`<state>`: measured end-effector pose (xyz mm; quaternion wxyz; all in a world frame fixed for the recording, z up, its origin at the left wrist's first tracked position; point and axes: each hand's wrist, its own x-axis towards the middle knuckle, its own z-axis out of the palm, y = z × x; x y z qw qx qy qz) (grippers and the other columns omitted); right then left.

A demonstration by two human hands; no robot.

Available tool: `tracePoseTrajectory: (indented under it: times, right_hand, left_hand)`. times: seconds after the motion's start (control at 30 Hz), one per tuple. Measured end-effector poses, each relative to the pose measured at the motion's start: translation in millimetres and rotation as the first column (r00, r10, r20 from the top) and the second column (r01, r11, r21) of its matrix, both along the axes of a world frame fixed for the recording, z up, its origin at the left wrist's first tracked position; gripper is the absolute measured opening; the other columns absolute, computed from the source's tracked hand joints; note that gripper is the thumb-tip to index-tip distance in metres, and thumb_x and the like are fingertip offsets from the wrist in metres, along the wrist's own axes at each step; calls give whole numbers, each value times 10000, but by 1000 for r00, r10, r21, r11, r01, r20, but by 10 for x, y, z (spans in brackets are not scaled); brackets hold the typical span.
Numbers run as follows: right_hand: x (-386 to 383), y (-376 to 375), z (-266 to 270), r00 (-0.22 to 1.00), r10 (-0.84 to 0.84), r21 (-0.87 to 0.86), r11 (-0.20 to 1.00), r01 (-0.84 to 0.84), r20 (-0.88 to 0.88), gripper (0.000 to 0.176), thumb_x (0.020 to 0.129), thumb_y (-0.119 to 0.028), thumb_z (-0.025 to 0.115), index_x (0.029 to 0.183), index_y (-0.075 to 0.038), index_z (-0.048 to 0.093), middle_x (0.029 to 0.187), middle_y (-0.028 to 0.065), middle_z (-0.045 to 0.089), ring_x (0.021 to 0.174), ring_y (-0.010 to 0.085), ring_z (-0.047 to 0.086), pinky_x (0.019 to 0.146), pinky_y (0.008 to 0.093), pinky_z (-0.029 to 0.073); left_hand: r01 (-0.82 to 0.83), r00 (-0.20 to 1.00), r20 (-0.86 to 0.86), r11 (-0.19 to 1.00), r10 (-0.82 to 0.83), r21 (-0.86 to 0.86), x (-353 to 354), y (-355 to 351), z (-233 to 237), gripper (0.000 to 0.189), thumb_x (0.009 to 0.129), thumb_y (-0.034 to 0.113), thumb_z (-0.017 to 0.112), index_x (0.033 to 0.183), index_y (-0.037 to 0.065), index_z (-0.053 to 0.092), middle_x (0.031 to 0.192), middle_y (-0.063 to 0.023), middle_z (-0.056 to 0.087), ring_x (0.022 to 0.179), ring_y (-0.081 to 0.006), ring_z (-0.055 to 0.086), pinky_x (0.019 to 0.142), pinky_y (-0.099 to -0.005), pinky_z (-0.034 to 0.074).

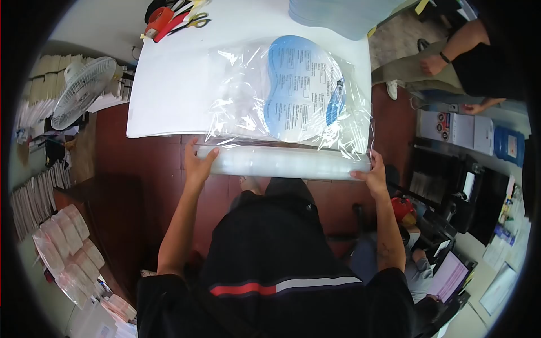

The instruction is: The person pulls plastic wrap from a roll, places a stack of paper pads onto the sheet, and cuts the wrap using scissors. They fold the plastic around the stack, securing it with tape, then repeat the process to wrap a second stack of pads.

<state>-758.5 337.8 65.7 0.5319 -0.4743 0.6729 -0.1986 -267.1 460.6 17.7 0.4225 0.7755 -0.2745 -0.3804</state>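
Observation:
A thick roll of clear plastic film (282, 162) hangs level just off the near edge of the white table (169, 96). Its left end sits in my left hand (200, 160), the thumb on top. At the other end, my right hand (373, 174) grips the roll with the thumb along its near side. From the roll, a loose, wrinkled sheet of film (236, 96) runs up onto the table. Beneath or within that sheet lies a blue and white printed piece with a curved outline (296, 90); glare keeps me from telling which.
Scissors (197, 22), a red-orange tape dispenser (159, 21) and other tools lie at the table's far left. Translucent blue sheets (344, 14) are at the far right. A fan (84, 93) stands left. A person (468, 62) is at right; another sits by a monitor (451, 276).

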Motion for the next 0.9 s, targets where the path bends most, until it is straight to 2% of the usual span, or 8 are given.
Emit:
tracePoseTrajectory:
  times: [0.1, 0.2, 0.3, 0.4, 0.53, 0.63, 0.77, 0.9]
  right_hand:
    - [71, -87, -68, 998, -64, -75, 995, 65, 15, 906, 602, 50, 899, 1365, 44, 410, 1206, 185, 625, 1102, 244, 633, 938, 340, 537]
    - [105, -147, -130, 996, -89, -91, 992, 90, 18, 885, 612, 46, 901, 1347, 40, 408, 1172, 189, 633, 1065, 243, 643, 902, 342, 551]
    - [191, -231, -156, 992, -122, -91, 988, 124, 24, 880, 619, 38, 904, 1343, 41, 403, 1167, 196, 629, 1052, 244, 643, 890, 343, 550]
    - [239, -415, -174, 989, -148, -102, 984, 149, 20, 879, 624, 28, 907, 1342, 46, 401, 1179, 204, 620, 1059, 251, 639, 894, 345, 546]
    - [337, -698, -269, 992, -122, -141, 982, 126, 36, 889, 631, -6, 916, 1347, 55, 393, 1207, 228, 595, 1086, 273, 629, 911, 359, 540]
    - [445, -670, -191, 988, -88, -30, 996, 85, -125, 937, 631, -64, 936, 1366, 56, 366, 1231, 246, 573, 1115, 300, 616, 938, 378, 529]
    - [489, -153, -172, 974, -151, 102, 980, 169, -166, 1090, 625, -140, 959, 1439, 78, 268, 1311, 281, 508, 1195, 339, 573, 968, 398, 517]
    - [408, 78, -459, 958, -278, 40, 959, 281, -70, 967, 680, -137, 931, 1399, 113, 334, 1338, 265, 518, 1198, 334, 579, 1001, 388, 492]
  left_hand:
    - [21, 977, 209, 997, -35, 71, 80, -139, -135, 811, 796, 263, 862, 1393, -50, 411, 1287, -240, 542, 1120, -272, 602, 896, -372, 537]
    - [33, 957, 278, 982, -85, 186, 196, -345, -108, 835, 785, 298, 867, 1391, -44, 406, 1324, -267, 507, 1162, -299, 583, 913, -402, 539]
    - [4, 998, 57, 972, -18, 237, 272, -531, 45, 865, 782, 313, 868, 1404, -45, 384, 1311, -278, 518, 1158, -320, 589, 935, -406, 535]
    - [2, 1000, 27, 968, -10, 251, 301, -740, 222, 910, 776, 332, 872, 1427, -44, 358, 1322, -290, 516, 1177, -332, 585, 943, -409, 534]
    - [13, 994, 103, 971, -39, 239, 388, -987, 222, 967, 760, 395, 874, 1453, -38, 355, 1364, -315, 509, 1212, -352, 580, 968, -418, 526]
    - [146, 960, 199, 961, -195, 233, 643, -1216, 76, 971, 751, 451, 866, 1445, -40, 398, 1389, -298, 516, 1242, -366, 573, 1006, -431, 509]
    - [259, 930, 115, 844, -349, 470, 827, -1440, 51, 1069, 710, 503, 873, 1488, -43, 385, 1409, -296, 529, 1305, -368, 546, 1054, -425, 481]
    - [182, 962, 128, 915, -242, 360, 773, -1393, 7, 1036, 697, 530, 871, 1448, -49, 454, 1362, -317, 559, 1259, -363, 587, 1037, -427, 501]
